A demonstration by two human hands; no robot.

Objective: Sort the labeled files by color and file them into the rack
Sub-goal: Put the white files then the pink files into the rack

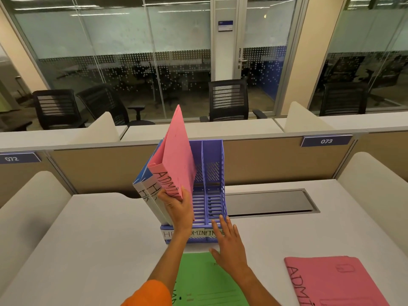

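A: Closest in, green file (205, 281) flat on desk (88, 250), label end toward body. Second pink file (335, 283) flat off to the right, well apart from green, "ADMI…" lettering up. Both probably staged for later slots.

B: Right hand (229, 250)?

A: Fingers spread and flat, gripping nothing. Palm over green file's far edge, fingertips reaching rack (213, 173) front lip by the FIN label. Looks like bracing the rack against sliding.

B: Left hand (178, 208)?

A: Pinched on lower corner of pink ADMIN file (176, 155), thumb on the face, fingers behind. File tilted left, top corner high above the rack, bottom edge not seated. Likely angled to clear the divider before dropping.

B: Target slot?

A: Front labels read HR, ADMIN, FIN. Two blue HR files (146, 191) in leftmost slot, leaning left and out past the rack side. Middle and right slots show bare floor ribs, so room to drop in.

B: Clearance?

A: Tight on left: pink touching or just beside the blue pair, cannot tell which. Open on right. Behind rack, desk cable hatch (269, 202), then partition (276, 160); nothing overhead.
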